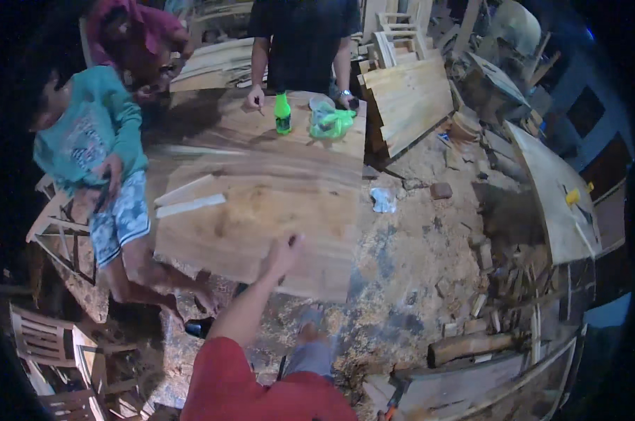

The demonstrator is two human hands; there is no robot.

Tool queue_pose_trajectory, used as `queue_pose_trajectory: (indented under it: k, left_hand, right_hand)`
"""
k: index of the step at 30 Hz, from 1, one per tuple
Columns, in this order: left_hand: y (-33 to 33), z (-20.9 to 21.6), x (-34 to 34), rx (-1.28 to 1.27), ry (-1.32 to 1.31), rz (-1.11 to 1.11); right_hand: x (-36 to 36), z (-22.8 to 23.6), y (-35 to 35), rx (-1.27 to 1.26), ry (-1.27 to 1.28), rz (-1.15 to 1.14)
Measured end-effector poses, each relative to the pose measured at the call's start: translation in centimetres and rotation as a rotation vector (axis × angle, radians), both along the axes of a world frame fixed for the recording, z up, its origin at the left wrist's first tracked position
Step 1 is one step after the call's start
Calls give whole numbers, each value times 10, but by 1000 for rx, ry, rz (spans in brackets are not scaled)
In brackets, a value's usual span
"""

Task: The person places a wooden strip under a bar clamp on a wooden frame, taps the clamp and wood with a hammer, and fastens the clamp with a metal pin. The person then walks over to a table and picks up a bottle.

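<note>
My left hand (284,257) reaches from a red sleeve over the near part of a wide wooden tabletop (289,203). Its fingers are curled, with a small dark spot between them; what they hold, if anything, is too small to name. Beyond it, a pale wooden strip (191,205) lies by the tabletop's left edge. Toward the far end stand a bright green bottle (283,114) and a green plastic bag (331,122). My right hand is out of sight. At the lower edge, something with an orange part (391,412) shows only partly.
Across the tabletop stands a person in black (303,49), hands at its far edge. On the left are a person in a green top (93,133) and another in pink (131,35). Wooden panels (408,105) lean at the right; sawdust and offcuts litter the floor (408,259).
</note>
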State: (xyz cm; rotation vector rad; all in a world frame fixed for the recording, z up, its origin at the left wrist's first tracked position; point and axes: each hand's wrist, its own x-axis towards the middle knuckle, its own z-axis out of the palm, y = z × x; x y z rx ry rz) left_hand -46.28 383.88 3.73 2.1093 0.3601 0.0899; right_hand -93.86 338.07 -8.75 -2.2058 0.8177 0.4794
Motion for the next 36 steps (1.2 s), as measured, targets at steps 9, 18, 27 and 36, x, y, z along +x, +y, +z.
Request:
queue_pose_trajectory:
  k: [9, 18, 27, 36]
  left_hand:
    - [158, -50, 342, 250, -293, 425]
    - [199, -62, 495, 569, -39, 599]
    - [199, -68, 491, 857, -74, 773]
    - [225, -67, 435, 612, 78, 454]
  right_hand:
    - [471, 92, 42, -42, -339, 346]
    - [717, 154, 229, -192, -384, 857]
    - [760, 138, 305, -23, -646, 1420]
    - [936, 180, 371, -12, -932, 1272]
